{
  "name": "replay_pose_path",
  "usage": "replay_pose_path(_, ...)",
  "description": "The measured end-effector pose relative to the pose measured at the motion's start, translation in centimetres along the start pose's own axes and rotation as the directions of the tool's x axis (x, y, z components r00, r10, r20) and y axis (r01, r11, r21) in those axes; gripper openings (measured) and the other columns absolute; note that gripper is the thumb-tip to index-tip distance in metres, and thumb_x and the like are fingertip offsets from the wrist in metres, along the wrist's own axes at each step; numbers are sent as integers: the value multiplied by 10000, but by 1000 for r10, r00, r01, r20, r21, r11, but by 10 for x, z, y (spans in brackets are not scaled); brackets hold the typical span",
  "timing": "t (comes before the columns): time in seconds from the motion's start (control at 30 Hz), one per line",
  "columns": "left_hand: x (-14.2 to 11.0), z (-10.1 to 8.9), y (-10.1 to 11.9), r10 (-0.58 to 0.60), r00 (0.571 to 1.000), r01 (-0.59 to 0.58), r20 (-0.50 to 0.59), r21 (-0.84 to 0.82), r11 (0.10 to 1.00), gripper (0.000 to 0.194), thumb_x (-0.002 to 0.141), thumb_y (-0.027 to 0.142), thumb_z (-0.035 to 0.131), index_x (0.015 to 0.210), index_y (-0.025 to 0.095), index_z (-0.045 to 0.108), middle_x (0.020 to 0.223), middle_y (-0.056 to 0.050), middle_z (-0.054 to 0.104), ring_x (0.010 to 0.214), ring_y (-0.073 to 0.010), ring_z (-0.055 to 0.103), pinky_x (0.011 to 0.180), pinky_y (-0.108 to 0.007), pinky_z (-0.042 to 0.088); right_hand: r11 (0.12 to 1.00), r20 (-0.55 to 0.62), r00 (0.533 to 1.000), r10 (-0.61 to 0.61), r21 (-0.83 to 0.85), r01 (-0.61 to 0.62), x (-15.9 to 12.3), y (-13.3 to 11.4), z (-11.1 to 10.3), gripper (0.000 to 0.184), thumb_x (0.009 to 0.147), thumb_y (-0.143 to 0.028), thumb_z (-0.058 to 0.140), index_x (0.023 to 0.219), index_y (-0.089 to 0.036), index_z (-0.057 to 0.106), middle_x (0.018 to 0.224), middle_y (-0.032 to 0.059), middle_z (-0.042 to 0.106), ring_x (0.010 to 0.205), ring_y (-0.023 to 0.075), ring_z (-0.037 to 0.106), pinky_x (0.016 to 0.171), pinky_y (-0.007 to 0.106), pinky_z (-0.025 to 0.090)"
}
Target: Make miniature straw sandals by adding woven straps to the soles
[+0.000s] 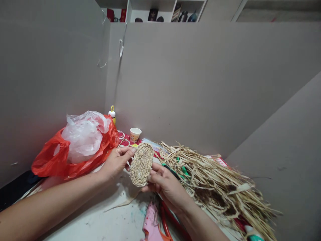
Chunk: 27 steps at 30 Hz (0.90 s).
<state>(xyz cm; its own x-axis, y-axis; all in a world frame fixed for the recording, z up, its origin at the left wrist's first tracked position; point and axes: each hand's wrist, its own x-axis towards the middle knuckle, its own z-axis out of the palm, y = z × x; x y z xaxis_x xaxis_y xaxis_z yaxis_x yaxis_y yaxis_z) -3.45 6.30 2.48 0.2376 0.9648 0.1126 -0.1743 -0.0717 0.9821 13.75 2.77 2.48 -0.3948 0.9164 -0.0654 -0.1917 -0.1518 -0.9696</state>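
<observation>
Red bag (47, 162), bottle (112, 114) and cup (135, 135) by a grey wall (190, 80).
A crumpled clear bag (82, 139) bulges from the red bag's top; the white-capped bottle with its yellow loop stands just behind, and the patterned cup is upright to its right. Above, a white shelf (145, 4) holds red boxes (123, 15), a dark box (152, 14) and a blue vase (193, 17).

oval woven piece (141, 164), straw-coloured, coiled braid, slightly tilted, held between fingers (131, 152)
</observation>
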Motion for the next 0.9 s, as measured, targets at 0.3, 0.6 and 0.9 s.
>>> replay_pose_path(0.3, -2, -1, 3, 103, 994, -105, 29, 84, 991, 259, 779, 394, 643, 749, 137, 644, 599, 28, 512, 502, -63, 399, 474, -202, 315, 998, 23, 1000, 5, -62, -3, -9, -7, 10, 349, 722, -222, 669, 1068, -181, 661, 918, 68, 714, 718, 171, 637, 535, 232, 483)
replay_pose_path(0.6, -12, 10, 1, 38, 992, -50, 121, 99, 994, 321, 782, 460, 611, 750, 141, 635, 595, 28, 507, 509, -77, 431, 491, -209, 358, 983, -123, 976, -180, -48, 176, -3, 10, 1, 263, 751, -377, 713, 928, -183, 716, 798, 33, 707, 708, 175, 614, 722, 305, 482)
replay_pose_path(0.9, -17, 12, 4, 127, 983, -147, 130, 160, 976, 265, 765, 374, 654, 651, 135, 660, 632, 1, 530, 622, -107, 434, 587, -238, 344, 961, -88, 984, -157, -242, 132, -9, 1, 8, 318, 689, -401, 748, 576, -134, 619, 542, -47, 461, 523, 84, 346, 488, 217, 288)
